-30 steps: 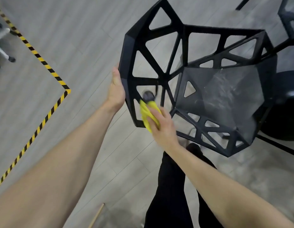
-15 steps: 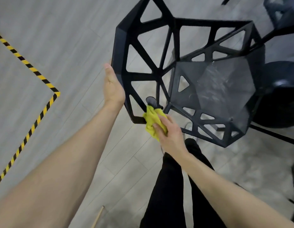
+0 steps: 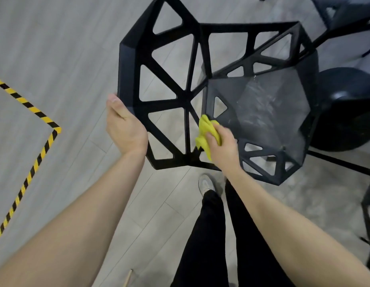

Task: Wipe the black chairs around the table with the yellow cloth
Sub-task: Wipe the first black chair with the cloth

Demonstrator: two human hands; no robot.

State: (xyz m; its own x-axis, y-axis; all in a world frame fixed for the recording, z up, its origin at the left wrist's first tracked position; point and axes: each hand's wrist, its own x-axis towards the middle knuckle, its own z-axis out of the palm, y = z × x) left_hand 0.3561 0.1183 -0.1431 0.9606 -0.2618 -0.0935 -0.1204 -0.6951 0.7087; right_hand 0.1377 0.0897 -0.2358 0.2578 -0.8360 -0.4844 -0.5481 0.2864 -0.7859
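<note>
A person leans over a black chair of open triangular lattice, seen from above; the right hand bunches the yellow cloth in a curled grip and presses it where the backrest struts meet the seat, just beside a small triangular cut-out; the left hand lies with its palm and straight fingers flat against the outer edge of the backrest (the thumb alone shows clearly, the fingertips being hidden behind the frame), apparently steadying the chair; pale smears and streaks mark the solid seat panel, which suggests that the seat wants more wiping or has only been dampened, though the view cannot settle which; the work appears to be part-way through this one chair, with the lattice of the back and the far armrests yet to be judged clean; parts of two more black chairs show, one at the upper right and one at the right edge, and their condition cannot be told; no worktop is in sight, only a round dark base on the floor behind the chair, which may belong to the table; the floor is of grey wood-effect planks, crossed at left by yellow-and-black hazard tape turning a corner; dark trousers and one pale shoe stand below the arms.
</note>
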